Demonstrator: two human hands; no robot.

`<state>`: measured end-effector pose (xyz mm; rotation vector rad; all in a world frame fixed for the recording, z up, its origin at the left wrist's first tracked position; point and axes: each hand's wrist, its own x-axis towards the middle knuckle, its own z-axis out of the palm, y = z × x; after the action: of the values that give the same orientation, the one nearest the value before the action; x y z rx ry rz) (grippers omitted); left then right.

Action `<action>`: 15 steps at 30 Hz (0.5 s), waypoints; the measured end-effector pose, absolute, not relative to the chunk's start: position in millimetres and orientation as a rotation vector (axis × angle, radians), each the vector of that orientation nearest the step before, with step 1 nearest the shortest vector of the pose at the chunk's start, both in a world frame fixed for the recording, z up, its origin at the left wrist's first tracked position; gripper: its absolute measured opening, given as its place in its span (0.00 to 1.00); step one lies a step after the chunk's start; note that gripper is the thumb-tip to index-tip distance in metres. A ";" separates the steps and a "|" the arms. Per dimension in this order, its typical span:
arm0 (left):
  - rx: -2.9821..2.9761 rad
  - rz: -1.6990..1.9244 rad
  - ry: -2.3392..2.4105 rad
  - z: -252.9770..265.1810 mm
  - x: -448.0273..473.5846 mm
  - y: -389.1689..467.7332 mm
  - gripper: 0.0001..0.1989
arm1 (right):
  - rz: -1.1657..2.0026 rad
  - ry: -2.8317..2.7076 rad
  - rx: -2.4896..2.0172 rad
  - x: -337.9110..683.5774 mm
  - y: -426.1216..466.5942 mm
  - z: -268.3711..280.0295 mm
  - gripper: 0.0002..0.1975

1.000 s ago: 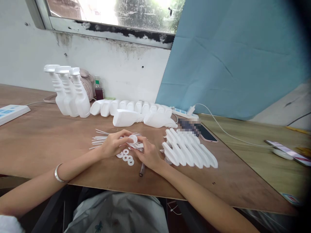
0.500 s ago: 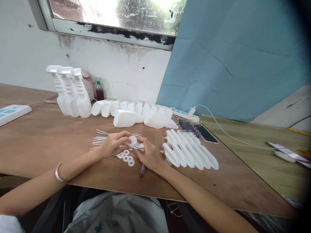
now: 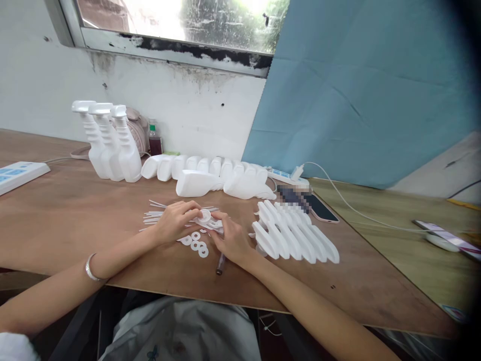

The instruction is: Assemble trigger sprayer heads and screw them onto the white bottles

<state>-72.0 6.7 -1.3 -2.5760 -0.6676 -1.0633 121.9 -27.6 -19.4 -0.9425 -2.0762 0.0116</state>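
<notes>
Both hands hold one white spray trigger head (image 3: 205, 217) over the middle of the table, its round collar facing up toward me. My left hand (image 3: 179, 220) has its fingers closed on the collar side. My right hand (image 3: 230, 238) grips the other end, thumb below and fingers on top. Just under the hands lie several flat white washers (image 3: 199, 246). Thin white dip tubes (image 3: 153, 217) are spread behind and beside my left hand. A dark pen-like rod (image 3: 220, 264) rests below my right hand.
White trigger shrouds (image 3: 296, 233) lie in rows at the right. Several white bottles (image 3: 197, 183) lie along the back, and three spray bottles (image 3: 112, 145) stand at the back left. A phone (image 3: 323, 208), power strips (image 3: 22, 175) and a cable are near the sides.
The trigger head's collar has tilted and shifted slightly down between my fingers. Both hands stay in almost the same place, and the things on the table have not moved.
</notes>
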 end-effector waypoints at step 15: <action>-2.573 -1.241 -1.119 45.0 -116.5 33.8 0.10 | 0.117 -1.954 -1.133 122.3 -30.1 -20.4 0.14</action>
<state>-116.5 33.8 45.0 -2.5735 -1.1189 -1.2415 122.3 -30.1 -20.4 -1.1331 -1.9537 0.1173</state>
